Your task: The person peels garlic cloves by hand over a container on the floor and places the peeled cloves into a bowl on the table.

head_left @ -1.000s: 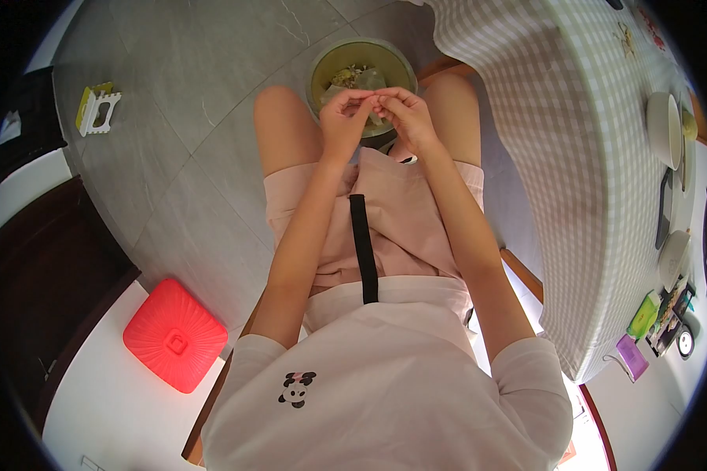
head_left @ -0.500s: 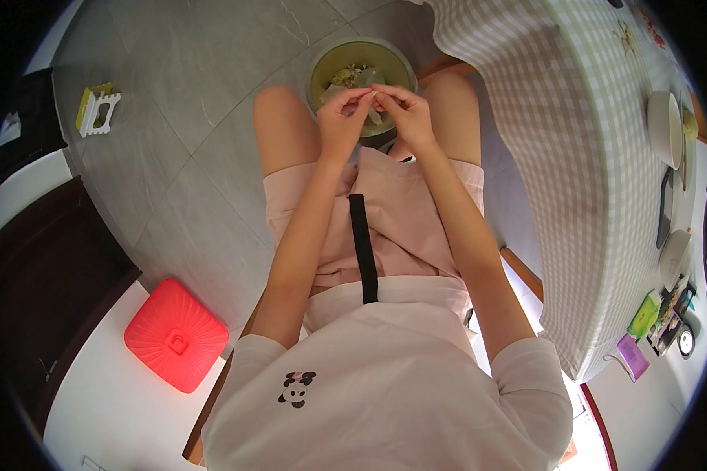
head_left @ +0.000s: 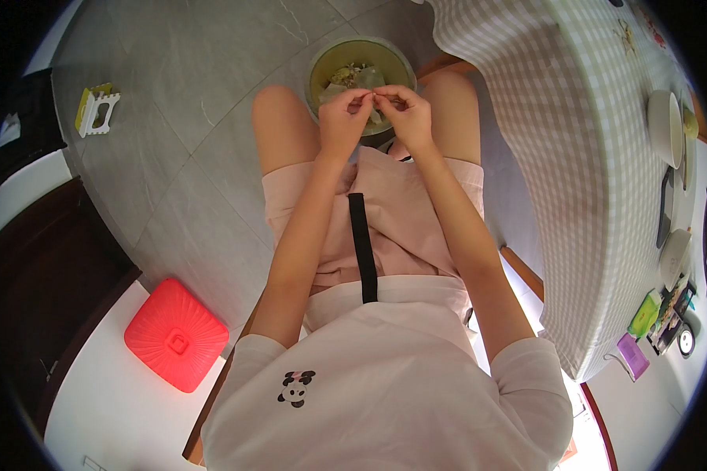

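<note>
My left hand (head_left: 344, 119) and my right hand (head_left: 407, 118) meet fingertip to fingertip above a round yellowish-green bin (head_left: 327, 61). Both are closed in a pinch, thumbs against the forefingers. Whatever sits between the fingertips is small and pale, and I cannot make out what it is. Inside the bin lie pale scraps (head_left: 342, 76) and a crumpled translucent plastic bag (head_left: 371, 77). The hands hide the bin's near part. My knees stand on either side of it.
To my right a checked tablecloth (head_left: 518, 102) hangs over a table with a white bowl (head_left: 663, 129). A red square lidded box (head_left: 177, 336) is at lower left. A small white-and-yellow stool (head_left: 98, 110) stands on the grey tiled floor (head_left: 173, 102).
My fingers have shifted slightly at the pinch, and the fingertips sit a little lower. The small pale bit between them shows less now. Everything else stays put.
</note>
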Demonstrator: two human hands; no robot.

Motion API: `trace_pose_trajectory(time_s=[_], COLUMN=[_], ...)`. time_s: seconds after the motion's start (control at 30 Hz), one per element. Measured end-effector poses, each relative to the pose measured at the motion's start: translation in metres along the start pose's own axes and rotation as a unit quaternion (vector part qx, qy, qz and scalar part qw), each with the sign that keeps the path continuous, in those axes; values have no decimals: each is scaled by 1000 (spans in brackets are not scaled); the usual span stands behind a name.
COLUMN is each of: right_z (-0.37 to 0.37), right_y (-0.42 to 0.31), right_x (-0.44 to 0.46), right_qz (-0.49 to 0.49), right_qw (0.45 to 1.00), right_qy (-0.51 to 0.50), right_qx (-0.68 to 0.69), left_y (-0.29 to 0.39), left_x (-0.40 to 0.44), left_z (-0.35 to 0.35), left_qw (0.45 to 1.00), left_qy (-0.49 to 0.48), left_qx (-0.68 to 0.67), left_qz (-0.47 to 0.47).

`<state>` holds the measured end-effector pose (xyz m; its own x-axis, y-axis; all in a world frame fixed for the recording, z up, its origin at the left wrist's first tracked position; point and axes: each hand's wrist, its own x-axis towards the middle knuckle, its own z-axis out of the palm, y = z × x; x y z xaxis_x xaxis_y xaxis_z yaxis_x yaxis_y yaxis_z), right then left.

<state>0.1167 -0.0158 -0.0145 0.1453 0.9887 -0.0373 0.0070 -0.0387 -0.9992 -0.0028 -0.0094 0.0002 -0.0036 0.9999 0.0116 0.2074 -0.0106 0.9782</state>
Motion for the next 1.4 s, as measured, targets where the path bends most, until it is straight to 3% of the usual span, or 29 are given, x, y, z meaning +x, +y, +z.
trace_pose_trajectory(time_s=[0.47, 0.63, 0.87, 0.97, 1.23, 1.37, 1.4], right_z=[4, 3, 4, 2, -3, -7, -8], right_y=[6, 3, -9, -4, -8, -9, -6], right_x=[0, 0, 2, 1, 4, 7, 7], right_qz=[-33, 76, 89, 102, 233, 280, 293], right_qw=[999, 983, 973, 983, 917, 888, 870], right_qy=[9, -6, -9, -46, -20, -16, -24], right_qx=[-30, 169, 212, 144, 323, 365, 396], left_y=[1, -3, -3, -4, -12, -24, -26], left_x=[0, 2, 2, 2, 6, 16, 21], left_z=[3, 5, 4, 4, 5, 2, 1], left_qw=[999, 993, 991, 993, 974, 989, 997], left_qy=[32, 46, 49, 22, 41, 29, 23], left_qx=[-3, -98, -119, -105, -212, -131, -59], left_qz=[-1, -47, -44, -42, -73, -56, -53])
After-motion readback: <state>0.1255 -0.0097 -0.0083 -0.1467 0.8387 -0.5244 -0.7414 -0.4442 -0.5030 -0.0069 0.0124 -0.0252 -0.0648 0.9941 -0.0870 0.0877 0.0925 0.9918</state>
